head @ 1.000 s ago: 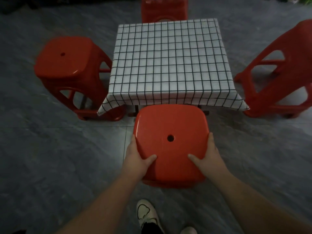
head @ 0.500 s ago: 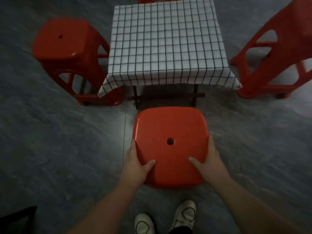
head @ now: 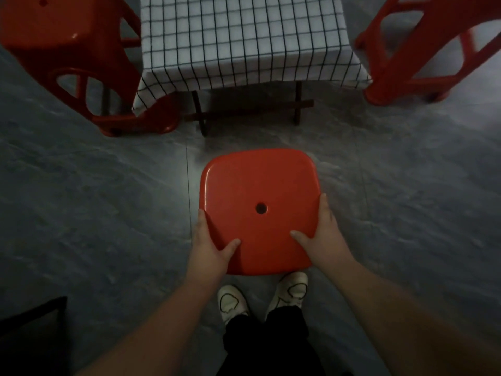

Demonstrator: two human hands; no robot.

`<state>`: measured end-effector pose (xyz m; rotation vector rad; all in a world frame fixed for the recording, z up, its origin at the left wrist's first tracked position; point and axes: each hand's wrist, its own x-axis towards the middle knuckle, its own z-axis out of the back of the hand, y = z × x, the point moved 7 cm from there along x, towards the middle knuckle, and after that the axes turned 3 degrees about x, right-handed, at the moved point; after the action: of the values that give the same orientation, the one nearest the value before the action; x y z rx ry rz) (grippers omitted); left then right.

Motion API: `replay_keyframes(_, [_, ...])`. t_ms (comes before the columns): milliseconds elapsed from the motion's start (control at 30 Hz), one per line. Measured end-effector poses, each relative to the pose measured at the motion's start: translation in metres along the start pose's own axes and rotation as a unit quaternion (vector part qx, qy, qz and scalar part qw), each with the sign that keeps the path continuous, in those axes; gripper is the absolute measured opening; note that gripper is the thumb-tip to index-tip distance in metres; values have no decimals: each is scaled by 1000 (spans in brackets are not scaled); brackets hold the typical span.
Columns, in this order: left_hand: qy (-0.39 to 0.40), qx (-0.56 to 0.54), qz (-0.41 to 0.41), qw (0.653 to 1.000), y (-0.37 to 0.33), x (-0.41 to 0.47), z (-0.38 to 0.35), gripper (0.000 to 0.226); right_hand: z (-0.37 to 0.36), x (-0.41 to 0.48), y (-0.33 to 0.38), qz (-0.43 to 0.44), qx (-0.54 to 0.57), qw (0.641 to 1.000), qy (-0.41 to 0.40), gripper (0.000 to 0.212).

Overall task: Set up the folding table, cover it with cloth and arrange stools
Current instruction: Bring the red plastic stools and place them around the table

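Note:
A red plastic stool (head: 257,191) with a round hole in its seat is right in front of me, over the grey floor. My left hand (head: 211,246) grips the seat's left edge, thumb on top. My right hand (head: 322,237) grips the right edge the same way. Beyond it stands the folding table under a white cloth with a black grid (head: 244,42); its dark legs and crossbar (head: 252,111) show below the cloth. A gap of bare floor lies between the held stool and the table.
A second red stool (head: 65,47) stands at the table's left side and a third red stool (head: 423,50) at its right. My white shoes (head: 233,302) are just behind the held stool. A dark frame (head: 29,318) sits at the lower left.
The stool in my hands has come back from under the table's near edge towards my feet. My view has dropped lower, and the far stool has left the frame.

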<state>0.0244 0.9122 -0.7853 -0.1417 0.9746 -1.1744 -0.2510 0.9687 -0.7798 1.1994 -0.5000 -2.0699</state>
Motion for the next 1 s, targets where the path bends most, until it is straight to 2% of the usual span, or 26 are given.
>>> replay_keyframes(467, [25, 51, 12, 998, 0, -13, -2, 116, -4, -12, 0, -43, -18, 999, 5, 117])
replay_keyframes(600, [62, 103, 30, 992, -8, -18, 4, 115, 1, -18, 11, -53, -55, 997, 13, 103])
replay_keyframes(667, [81, 133, 30, 987, -20, -27, 15, 108, 5, -29, 25, -52, -86, 994, 32, 92])
replay_keyframes(833, [78, 196, -41, 977, -81, -64, 74, 81, 34, -77, 92, 31, -156, 986, 44, 70])
replay_keyframes(1000, [81, 288, -103, 949, -158, -122, 148, 75, 79, -140, 181, 114, -206, 971, 32, 68])
